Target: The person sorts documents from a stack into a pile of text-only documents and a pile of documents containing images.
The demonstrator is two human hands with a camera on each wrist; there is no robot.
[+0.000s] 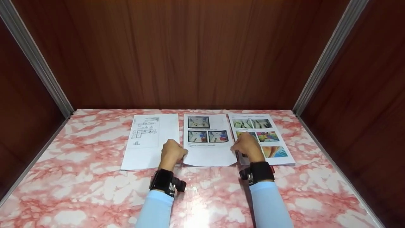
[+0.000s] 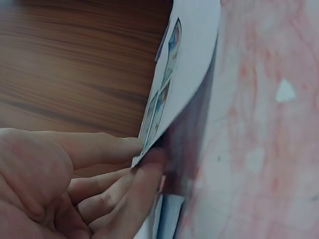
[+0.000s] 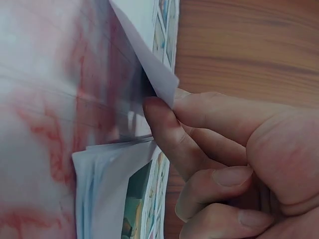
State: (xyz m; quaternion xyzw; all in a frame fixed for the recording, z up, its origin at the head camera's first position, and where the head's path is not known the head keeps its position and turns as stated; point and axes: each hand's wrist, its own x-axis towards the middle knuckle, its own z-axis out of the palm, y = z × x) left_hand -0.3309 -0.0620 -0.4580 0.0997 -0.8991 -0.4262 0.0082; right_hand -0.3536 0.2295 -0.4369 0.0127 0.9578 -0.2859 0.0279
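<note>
Pinched near its two front corners by the left hand and right hand, the middle paper lies forward from the grip, between the left paper and right paper, long axis toward the back wall, neither hand clearly nearer.

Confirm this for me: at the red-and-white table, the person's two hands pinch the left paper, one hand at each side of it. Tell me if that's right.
Not the left paper: the head view shows the left hand and the right hand pinching the middle paper. The rest is right: one hand at each side of it, at the red-and-white table.
</note>
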